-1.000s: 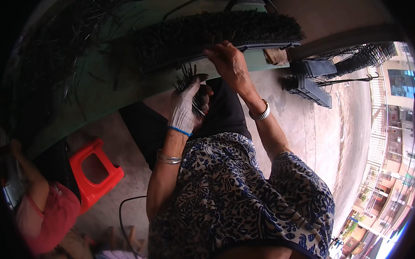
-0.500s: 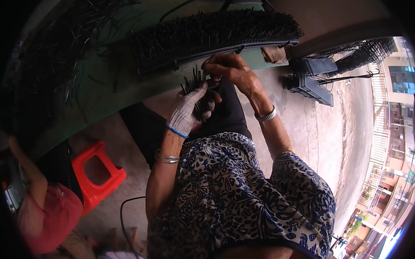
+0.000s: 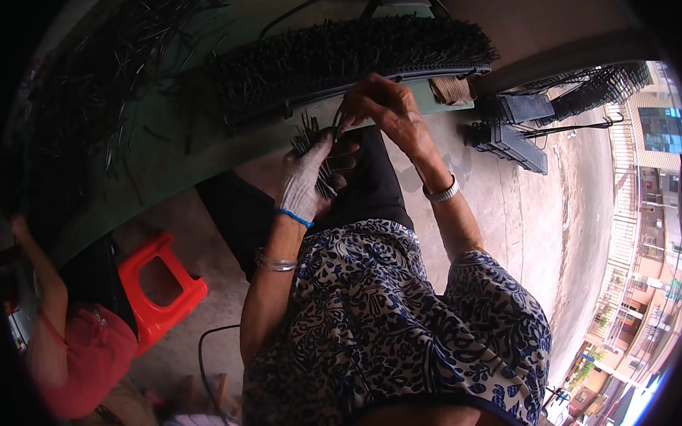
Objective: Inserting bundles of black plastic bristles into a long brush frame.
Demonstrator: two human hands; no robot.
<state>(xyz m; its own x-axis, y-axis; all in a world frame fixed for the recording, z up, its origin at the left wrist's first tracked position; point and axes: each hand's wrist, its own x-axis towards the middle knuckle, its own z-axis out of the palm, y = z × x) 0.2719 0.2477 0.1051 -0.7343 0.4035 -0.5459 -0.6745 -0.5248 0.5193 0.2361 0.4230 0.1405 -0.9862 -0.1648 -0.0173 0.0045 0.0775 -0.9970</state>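
My left hand [image 3: 303,173], in a pale knit glove with a blue cuff edge, is closed round a bunch of thin black strips [image 3: 306,133] that stick out above and below the fingers. Bare, my right hand [image 3: 392,115] pinches at the upper end of a strip beside the left thumb. Both hands are over my lap, at the near edge of the green table [image 3: 174,177]. Just beyond them on the table lies a long rack [image 3: 358,55], densely packed with upright black pieces along a dark rail.
Loose black strips [image 3: 116,108] are heaped on the table's left. A brown bundle [image 3: 451,90] sits by the rack's right end. Grey frames [image 3: 515,143] stand to the right. At left, a person in a red top [image 3: 91,357] is beside a red stool [image 3: 159,287].
My right hand has lifted slightly and its fingers have changed position near the bunch. My left hand has turned a little, still gripping the strips.
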